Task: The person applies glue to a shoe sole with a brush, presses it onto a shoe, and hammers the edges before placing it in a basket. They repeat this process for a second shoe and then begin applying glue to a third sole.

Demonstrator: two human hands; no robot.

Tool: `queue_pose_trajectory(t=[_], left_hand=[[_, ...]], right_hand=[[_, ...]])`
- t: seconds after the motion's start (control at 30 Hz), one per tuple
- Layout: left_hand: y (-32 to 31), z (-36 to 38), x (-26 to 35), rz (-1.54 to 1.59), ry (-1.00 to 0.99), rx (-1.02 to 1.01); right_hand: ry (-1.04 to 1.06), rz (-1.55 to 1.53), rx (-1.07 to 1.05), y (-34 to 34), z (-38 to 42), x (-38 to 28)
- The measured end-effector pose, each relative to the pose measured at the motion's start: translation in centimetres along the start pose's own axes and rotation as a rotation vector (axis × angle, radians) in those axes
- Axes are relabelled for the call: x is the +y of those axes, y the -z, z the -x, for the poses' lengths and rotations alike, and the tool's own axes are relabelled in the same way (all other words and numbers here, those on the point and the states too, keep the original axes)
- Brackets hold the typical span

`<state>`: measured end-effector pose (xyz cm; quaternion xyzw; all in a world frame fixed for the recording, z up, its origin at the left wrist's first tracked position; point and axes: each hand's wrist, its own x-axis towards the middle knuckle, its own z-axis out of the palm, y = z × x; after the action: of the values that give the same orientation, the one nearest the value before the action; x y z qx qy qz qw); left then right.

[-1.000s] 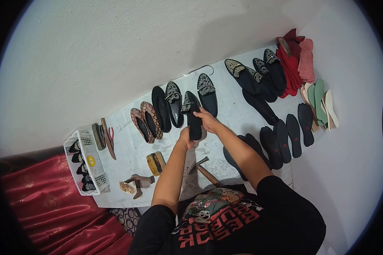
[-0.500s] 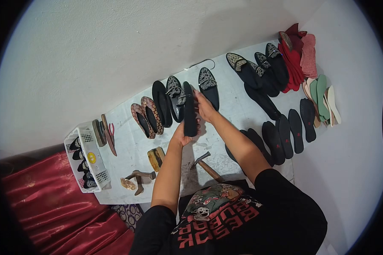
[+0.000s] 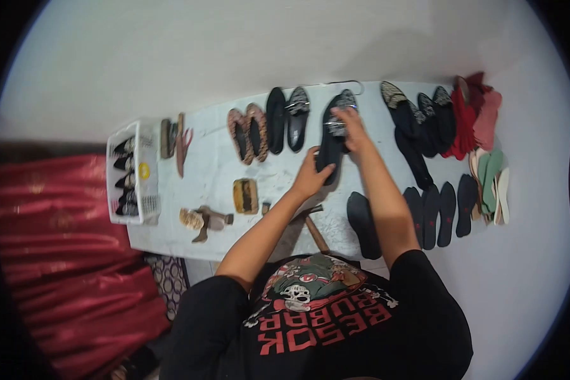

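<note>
A black slip-on shoe [image 3: 329, 149] with a silver-patterned front is held between my two hands above the table. My left hand [image 3: 311, 175] is closed around its heel end, thumb lying over the edge. Across the patterned front rests my right hand [image 3: 351, 128], fingers curled over the toe part. Partly behind it lies a similar black patterned shoe [image 3: 347, 98], mostly hidden by the held one and my right hand. Left of my hands stand another patterned shoe [image 3: 297, 123] and a plain black shoe or shoe form [image 3: 276, 120].
Brown patterned flats [image 3: 239, 136] stand further left, near a white basket [image 3: 147, 190] of shoes. A hammer [image 3: 315, 233], a yellowish block [image 3: 245, 196] and an iron shoe anvil [image 3: 210, 218] lie close to me. Black soles [image 3: 363, 225], more shoes [image 3: 404, 120] and red cloth [image 3: 465, 130] sit right.
The held shoe has turned from edge-on to showing its top and moved right, over the neighbouring shoe. My right hand has shifted onto its front. The camera view has also turned.
</note>
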<state>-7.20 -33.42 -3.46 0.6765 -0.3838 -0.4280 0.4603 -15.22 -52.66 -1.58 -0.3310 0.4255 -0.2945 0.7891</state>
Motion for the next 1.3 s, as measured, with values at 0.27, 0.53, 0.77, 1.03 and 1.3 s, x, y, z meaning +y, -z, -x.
queue_pose_trajectory(t=[0.27, 0.53, 0.77, 1.03, 1.3], left_hand=[[2.2, 7.8, 1.0, 0.928, 0.451, -0.239], [15.6, 12.2, 3.1, -0.101, -0.029, -0.157], [27.8, 17.6, 1.7, -0.27, -0.218, -0.162], [40.8, 24.7, -0.8, -0.345, -0.27, -0.151], [49.0, 27.3, -6.0, -0.144, -0.128, -0.124]], right_hand=[[-0.056, -0.565, -0.301, 5.2, 4.8, 5.5], [-0.209, -0.579, -0.51, 1.4, 14.8, 8.8], [-0.142, -0.382, -0.459, -8.7, 21.7, 15.0], [-0.162, -0.411, -0.348, -18.9, 26.7, 26.5], [-0.192, -0.299, -0.414, -26.5, 27.4, 29.3]])
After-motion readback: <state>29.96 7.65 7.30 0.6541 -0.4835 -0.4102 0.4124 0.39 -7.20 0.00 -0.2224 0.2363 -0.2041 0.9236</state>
